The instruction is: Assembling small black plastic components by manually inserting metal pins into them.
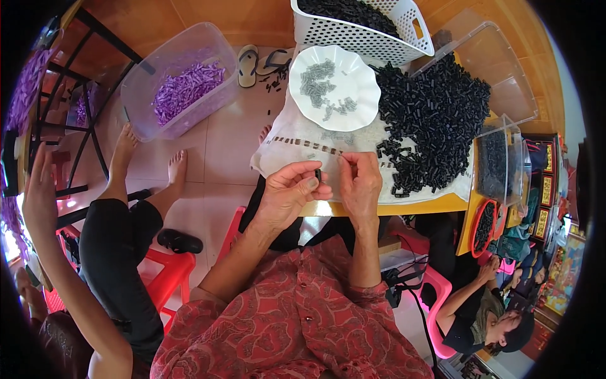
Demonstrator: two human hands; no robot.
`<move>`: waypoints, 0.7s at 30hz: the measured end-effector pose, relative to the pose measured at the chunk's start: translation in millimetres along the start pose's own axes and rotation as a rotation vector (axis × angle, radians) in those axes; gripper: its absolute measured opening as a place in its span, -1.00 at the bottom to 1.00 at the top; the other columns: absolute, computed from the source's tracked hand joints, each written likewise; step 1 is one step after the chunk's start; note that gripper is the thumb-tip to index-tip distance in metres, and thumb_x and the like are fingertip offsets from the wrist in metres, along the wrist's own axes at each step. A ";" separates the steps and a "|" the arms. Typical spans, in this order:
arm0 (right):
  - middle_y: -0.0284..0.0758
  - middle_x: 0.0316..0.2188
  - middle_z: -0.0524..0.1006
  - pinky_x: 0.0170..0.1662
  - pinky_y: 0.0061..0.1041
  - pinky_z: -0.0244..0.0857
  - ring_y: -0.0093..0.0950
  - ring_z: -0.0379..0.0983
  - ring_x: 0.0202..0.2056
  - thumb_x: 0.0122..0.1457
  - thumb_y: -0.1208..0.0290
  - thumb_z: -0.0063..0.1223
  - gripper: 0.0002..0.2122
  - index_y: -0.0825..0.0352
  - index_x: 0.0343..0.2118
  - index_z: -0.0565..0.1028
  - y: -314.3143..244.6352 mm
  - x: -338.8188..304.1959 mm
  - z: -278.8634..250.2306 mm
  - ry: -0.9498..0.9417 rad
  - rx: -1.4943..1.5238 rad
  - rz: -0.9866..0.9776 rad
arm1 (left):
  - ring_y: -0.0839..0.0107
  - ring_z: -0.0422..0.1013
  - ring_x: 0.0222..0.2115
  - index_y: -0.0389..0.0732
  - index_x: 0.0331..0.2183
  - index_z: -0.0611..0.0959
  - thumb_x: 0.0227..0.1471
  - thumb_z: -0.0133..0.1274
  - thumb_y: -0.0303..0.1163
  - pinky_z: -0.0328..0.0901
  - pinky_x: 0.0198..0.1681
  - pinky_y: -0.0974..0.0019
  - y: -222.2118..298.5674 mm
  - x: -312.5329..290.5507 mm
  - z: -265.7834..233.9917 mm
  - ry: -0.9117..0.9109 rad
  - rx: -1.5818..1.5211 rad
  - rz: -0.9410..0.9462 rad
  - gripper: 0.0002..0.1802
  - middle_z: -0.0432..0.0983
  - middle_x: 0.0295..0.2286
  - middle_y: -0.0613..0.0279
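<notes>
My left hand pinches a small black plastic tube between thumb and fingers, just past the table's near edge. Close to its right, my right hand has thumb and forefinger pressed together; whatever they hold is too small or hidden to make out. Ahead of both hands a white scalloped plate carries small clear plastic pieces. A few more clear pieces lie on the white cloth nearer to me. On the right spreads a large heap of black tubes.
A white perforated basket of black pieces stands at the back. Clear bins line the table's right side, with a red-rimmed basket below. At left, a clear tub of purple pieces sits on the floor. People sit on both sides.
</notes>
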State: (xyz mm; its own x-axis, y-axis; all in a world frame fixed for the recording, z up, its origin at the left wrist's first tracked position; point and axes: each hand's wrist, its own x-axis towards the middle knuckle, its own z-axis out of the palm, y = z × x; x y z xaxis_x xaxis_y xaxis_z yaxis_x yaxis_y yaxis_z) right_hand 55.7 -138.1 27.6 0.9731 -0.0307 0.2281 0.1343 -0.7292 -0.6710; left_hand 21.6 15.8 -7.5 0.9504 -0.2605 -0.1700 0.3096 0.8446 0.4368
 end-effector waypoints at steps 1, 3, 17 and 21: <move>-0.20 -0.46 0.40 -0.46 -0.36 0.29 -0.27 0.41 -0.50 0.05 0.57 0.09 -0.93 0.37 -0.40 0.46 -2.4 -2.1 -2.3 -0.001 0.000 0.001 | 0.30 0.52 -0.33 -0.33 -0.08 0.49 0.11 -0.04 -0.56 0.45 -0.17 0.15 -0.3 0.3 -1.2 -0.007 -0.082 -0.035 -0.70 0.51 -0.26 0.05; -0.21 -0.47 0.40 -0.47 -0.42 0.27 -0.33 0.40 -0.51 0.08 0.57 0.07 -0.96 0.39 -0.40 0.45 -6.9 -6.7 -7.0 -0.015 0.092 0.006 | 0.29 0.52 -0.33 -0.33 -0.07 0.49 0.12 -0.05 -0.54 0.45 -0.17 0.13 -0.7 0.1 -2.2 -0.003 -0.118 -0.055 -0.69 0.51 -0.26 0.04; -0.27 -0.44 0.41 -0.46 -0.61 0.32 -0.53 0.43 -0.49 0.12 0.55 0.07 -0.93 0.43 -0.38 0.45 -36.6 -25.8 -20.0 -0.082 0.348 -0.037 | 0.39 0.50 -0.32 -0.28 -0.09 0.51 0.11 -0.02 -0.52 0.47 -0.21 0.25 -7.2 -1.1 -8.4 -0.013 -0.253 -0.047 -0.71 0.51 -0.27 0.06; -0.27 -0.43 0.42 -0.44 -0.62 0.35 -0.52 0.46 -0.48 0.12 0.56 0.06 -0.94 0.43 -0.37 0.46 -44.2 -25.6 -19.3 -0.089 0.443 0.004 | 0.35 0.49 -0.30 -0.28 -0.09 0.52 0.10 -0.02 -0.55 0.45 -0.17 0.22 -2.7 -2.3 -1.5 0.031 -0.176 -0.044 -0.71 0.52 -0.28 0.10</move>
State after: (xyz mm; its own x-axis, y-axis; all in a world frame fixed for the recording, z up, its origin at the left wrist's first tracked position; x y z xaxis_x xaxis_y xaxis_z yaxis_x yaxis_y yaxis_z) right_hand 21.2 -118.3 65.0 0.9835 0.0403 0.1762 0.1786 -0.3657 -0.9134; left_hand 18.6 14.8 -9.6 0.9337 -0.2872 -0.2138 0.3387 0.9021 0.2672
